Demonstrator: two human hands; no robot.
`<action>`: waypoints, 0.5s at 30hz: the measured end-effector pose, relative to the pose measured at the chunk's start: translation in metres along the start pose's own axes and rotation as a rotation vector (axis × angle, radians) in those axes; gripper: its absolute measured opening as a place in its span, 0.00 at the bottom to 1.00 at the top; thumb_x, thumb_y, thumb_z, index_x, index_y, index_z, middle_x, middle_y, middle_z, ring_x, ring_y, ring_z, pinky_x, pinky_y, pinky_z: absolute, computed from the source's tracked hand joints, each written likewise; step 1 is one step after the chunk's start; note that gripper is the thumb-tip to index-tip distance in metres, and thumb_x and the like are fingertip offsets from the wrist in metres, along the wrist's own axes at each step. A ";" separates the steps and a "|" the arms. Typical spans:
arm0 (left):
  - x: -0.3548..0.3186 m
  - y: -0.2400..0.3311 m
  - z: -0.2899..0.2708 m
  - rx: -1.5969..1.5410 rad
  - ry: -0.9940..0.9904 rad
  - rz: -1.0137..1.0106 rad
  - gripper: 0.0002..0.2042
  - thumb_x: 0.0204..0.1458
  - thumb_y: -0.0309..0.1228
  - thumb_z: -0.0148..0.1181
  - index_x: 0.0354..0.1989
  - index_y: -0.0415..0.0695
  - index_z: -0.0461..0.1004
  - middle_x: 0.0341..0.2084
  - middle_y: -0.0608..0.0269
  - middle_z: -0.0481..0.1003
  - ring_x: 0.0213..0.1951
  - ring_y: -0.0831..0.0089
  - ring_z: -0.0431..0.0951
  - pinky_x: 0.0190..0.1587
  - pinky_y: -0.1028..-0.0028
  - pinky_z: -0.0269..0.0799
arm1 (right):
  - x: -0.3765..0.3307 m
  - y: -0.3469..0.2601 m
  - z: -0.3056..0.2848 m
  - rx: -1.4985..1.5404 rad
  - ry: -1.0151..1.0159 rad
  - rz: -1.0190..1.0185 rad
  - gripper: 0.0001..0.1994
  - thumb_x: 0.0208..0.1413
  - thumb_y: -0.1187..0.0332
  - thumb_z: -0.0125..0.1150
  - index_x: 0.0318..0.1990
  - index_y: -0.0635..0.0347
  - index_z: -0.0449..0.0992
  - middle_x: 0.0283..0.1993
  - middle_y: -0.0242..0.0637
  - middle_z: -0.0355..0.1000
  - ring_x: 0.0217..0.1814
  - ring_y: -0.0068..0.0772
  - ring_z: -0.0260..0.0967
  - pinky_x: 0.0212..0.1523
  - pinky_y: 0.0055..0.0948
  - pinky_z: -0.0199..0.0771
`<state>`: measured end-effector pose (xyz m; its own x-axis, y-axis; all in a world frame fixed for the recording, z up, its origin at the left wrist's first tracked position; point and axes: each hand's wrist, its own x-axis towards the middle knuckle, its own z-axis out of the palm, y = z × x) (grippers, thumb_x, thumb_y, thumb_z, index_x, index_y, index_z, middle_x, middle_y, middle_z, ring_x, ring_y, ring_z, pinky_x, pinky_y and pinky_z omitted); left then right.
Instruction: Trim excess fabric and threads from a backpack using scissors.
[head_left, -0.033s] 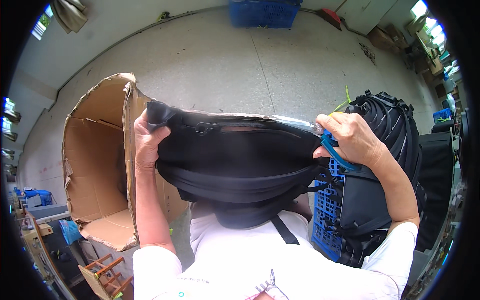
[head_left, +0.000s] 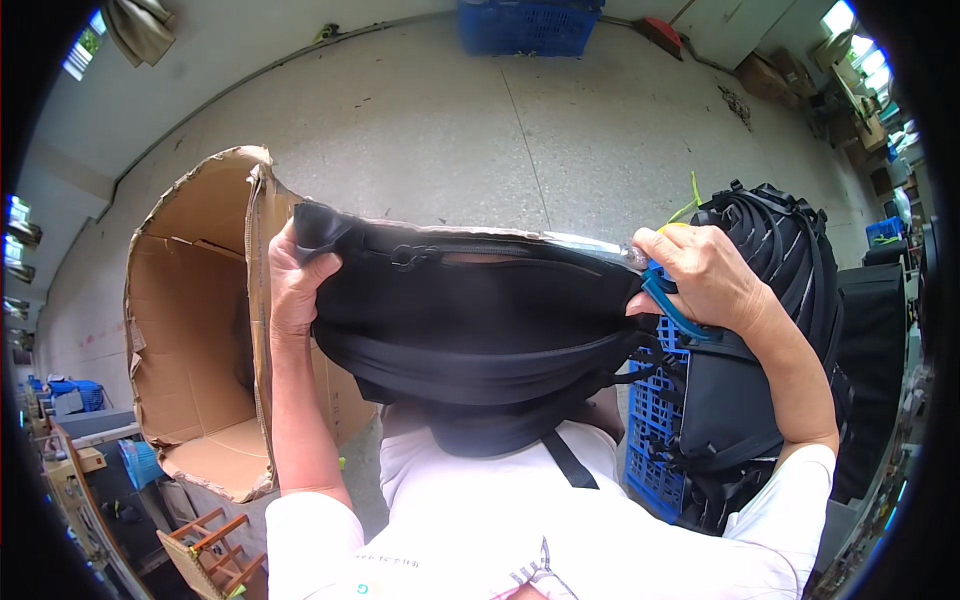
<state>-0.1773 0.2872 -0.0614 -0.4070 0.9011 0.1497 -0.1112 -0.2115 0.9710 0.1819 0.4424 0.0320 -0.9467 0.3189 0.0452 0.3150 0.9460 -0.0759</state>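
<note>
We wear a white short-sleeved shirt (head_left: 480,530) at the bottom of the frame, with small grey printed marks low on its front; our forearms are bare.

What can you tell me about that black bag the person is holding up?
The black bag looks like soft fabric, held up level before the person. A zipper with a ring pull runs along its top edge, and straps hang beneath. The left hand grips its left corner; the right hand pinches its right end, beside a blue-handled tool.
</note>
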 end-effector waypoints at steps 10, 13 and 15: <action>-0.001 0.002 0.000 -0.025 -0.022 0.020 0.22 0.31 0.33 0.72 0.36 0.41 0.72 0.29 0.70 0.73 0.33 0.79 0.71 0.40 0.80 0.64 | 0.015 -0.008 -0.016 0.099 0.023 -0.019 0.31 0.36 0.41 0.63 0.39 0.59 0.69 0.26 0.42 0.68 0.31 0.39 0.69 0.30 0.33 0.70; -0.002 0.003 -0.002 -0.043 -0.036 0.034 0.22 0.30 0.32 0.73 0.35 0.41 0.72 0.28 0.70 0.73 0.33 0.79 0.71 0.39 0.79 0.65 | 0.023 -0.010 -0.017 0.168 -0.042 -0.012 0.34 0.35 0.39 0.62 0.40 0.60 0.69 0.30 0.44 0.69 0.37 0.41 0.68 0.35 0.35 0.70; -0.005 0.004 -0.001 -0.070 -0.022 0.050 0.21 0.29 0.30 0.73 0.35 0.41 0.72 0.28 0.69 0.73 0.33 0.78 0.72 0.39 0.79 0.66 | 0.030 -0.011 -0.015 0.189 -0.053 -0.034 0.33 0.36 0.38 0.61 0.40 0.61 0.69 0.31 0.44 0.69 0.36 0.40 0.69 0.35 0.34 0.70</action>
<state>-0.1767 0.2811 -0.0581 -0.3934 0.8969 0.2022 -0.1552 -0.2815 0.9469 0.1513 0.4423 0.0490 -0.9603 0.2790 -0.0018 0.2698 0.9269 -0.2610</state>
